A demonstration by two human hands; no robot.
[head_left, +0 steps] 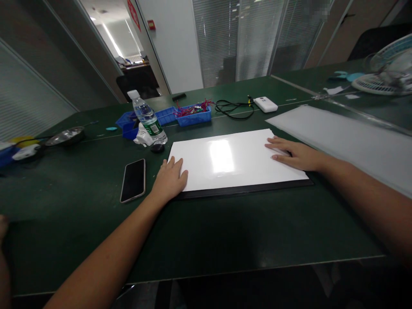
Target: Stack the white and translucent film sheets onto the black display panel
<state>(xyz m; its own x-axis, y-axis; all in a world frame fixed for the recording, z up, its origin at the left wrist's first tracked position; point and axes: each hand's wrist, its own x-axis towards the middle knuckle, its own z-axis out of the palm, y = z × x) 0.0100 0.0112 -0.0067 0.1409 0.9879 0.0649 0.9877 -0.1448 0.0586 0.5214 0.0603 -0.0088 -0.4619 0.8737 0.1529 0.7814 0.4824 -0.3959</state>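
A glossy white sheet (199,165) lies flat on a thin black board or panel (244,189), whose dark edge shows along the near side. My left hand (170,178) rests on the sheet's left end, fingers spread. On its right end lies my right hand (291,153), palm down with the fingers stretched out. Neither hand grips anything. Just left of my left hand is a phone (133,180) with a dark screen, and a black computer mouse (157,148) sits beyond it.
A water bottle (148,118) stands behind the mouse. Blue bins (193,118) with red-wired parts, a black cable (234,109) and a white box-shaped device (265,104) line the back. Large white sheets (347,137) lie at right, near a fan (389,68). Part of another person's arm (4,257) shows at far left.
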